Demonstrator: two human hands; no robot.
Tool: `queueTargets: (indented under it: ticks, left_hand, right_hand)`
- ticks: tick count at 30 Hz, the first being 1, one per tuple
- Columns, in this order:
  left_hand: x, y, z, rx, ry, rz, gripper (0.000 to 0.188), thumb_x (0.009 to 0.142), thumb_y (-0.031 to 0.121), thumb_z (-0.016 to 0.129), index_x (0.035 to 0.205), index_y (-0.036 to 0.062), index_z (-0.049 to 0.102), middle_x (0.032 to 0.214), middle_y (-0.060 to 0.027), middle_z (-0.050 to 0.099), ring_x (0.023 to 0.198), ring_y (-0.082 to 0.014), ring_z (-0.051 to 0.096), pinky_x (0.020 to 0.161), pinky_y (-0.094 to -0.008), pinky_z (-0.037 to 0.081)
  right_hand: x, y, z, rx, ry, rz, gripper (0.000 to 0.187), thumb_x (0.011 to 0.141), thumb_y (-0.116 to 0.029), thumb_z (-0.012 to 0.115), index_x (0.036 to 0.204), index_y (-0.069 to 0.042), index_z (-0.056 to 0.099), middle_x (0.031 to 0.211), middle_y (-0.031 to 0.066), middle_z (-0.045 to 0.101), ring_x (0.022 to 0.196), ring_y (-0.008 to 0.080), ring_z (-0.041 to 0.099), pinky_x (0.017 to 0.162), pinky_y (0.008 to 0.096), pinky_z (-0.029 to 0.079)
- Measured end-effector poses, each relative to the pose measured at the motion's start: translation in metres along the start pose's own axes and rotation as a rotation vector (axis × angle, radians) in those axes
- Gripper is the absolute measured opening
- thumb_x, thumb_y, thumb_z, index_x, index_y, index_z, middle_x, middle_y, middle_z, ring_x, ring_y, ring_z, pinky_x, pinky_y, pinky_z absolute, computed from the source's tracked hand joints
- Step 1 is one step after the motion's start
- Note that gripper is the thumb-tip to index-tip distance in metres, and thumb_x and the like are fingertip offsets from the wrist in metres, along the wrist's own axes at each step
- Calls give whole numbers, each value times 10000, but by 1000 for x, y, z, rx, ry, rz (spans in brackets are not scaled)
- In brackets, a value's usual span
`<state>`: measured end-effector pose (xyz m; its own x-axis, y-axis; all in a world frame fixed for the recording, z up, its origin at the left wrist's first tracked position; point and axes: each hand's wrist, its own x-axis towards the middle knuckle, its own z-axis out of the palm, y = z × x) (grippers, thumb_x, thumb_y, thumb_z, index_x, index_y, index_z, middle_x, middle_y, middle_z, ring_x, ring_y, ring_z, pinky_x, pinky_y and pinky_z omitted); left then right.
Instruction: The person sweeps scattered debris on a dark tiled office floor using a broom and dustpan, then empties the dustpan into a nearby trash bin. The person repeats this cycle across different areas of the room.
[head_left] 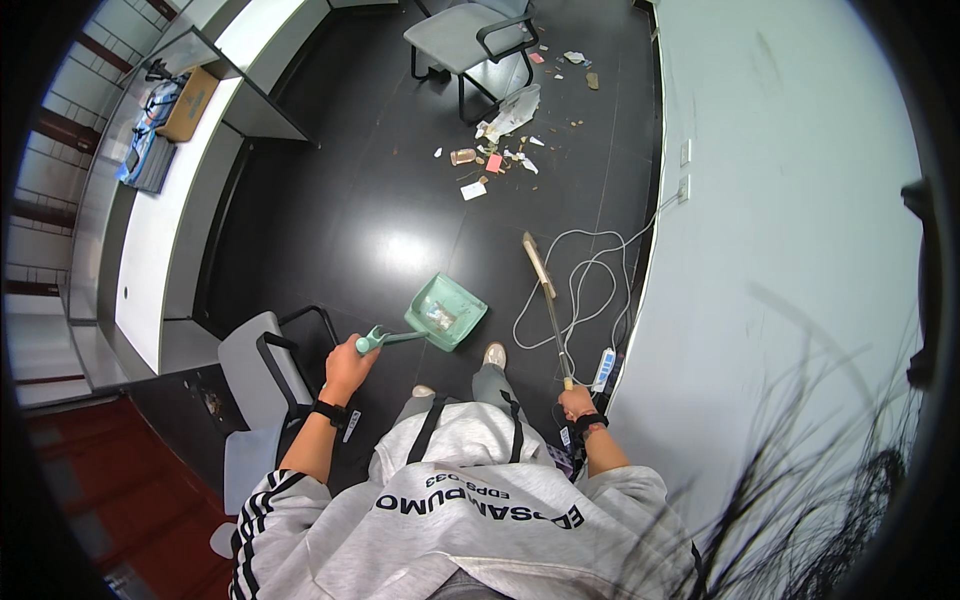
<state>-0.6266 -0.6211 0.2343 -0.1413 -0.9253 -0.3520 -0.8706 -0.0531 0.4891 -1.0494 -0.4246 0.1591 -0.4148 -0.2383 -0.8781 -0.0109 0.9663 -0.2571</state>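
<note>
My left hand [347, 368] is closed around the top of the handle of a green dustpan [462, 338]. The dustpan's pan is in front of my feet, with some small litter [439, 317] inside it. On the right, my right hand [577, 402] grips the end of a broom [554, 322] by its long thin handle. The broom's pale head [537, 263] points away from me, to the right of the dustpan. Farther ahead, scattered litter includes a white card [473, 190], a pink paper [494, 163], a jar-like container [462, 157] and a crumpled plastic bag [515, 111].
A white cable [590, 264] loops over the dark floor beside the broom, near a power strip [604, 370] along the right wall. A grey chair [466, 38] stands at the far end; another chair [262, 360] is at my left. White desks [172, 215] line the left, carrying a cardboard box [189, 105].
</note>
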Motion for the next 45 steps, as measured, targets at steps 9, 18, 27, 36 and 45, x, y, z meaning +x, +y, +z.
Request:
queueTargets:
  ticks: [9,18,27,36,45]
  left_hand:
    - [68,55,-22,-26,10,53,315,776,319,662,821,26,556,722,-199,624,731,-408,598,634,-485,461]
    - [177,81,-41,-54,-23,40,315,768,339,648,802,36,568,730,-206,626,745,-421,594,653,-508,453]
    - [265,119,-49,15,-72,93,326,759,337,660,822,33,561,735,-215,624,747,-423,592,653,-508,454]
    - [370,193,-63,-7,-108,60,333,758,341,669,793,35,541,699,-188,615,718,-409,589,614,-487,453]
    - [446,285,-85,19,-147,-60,311,751,279,696,763,19,526,677,-190,603,698,-411,589,577,-438,453]
  right_hand:
    - [36,-49,-14,71,-13,23,78,710,-44,558,696,26,527,515,78,480,376,167,446,332,302,312]
    - [63,-155,-35,159,0,19,97,721,-36,576,673,24,516,513,58,466,372,145,426,326,286,312]
    - [99,-246,-78,511,28,97,106,732,36,586,668,5,507,550,42,464,425,131,435,359,273,316]
    - [225,-382,-171,729,163,88,155,761,-38,552,633,-33,464,493,45,422,359,158,390,319,286,269]
    - [339,-467,-285,830,279,295,108,777,-69,546,687,-49,491,516,25,421,382,142,397,317,266,265]
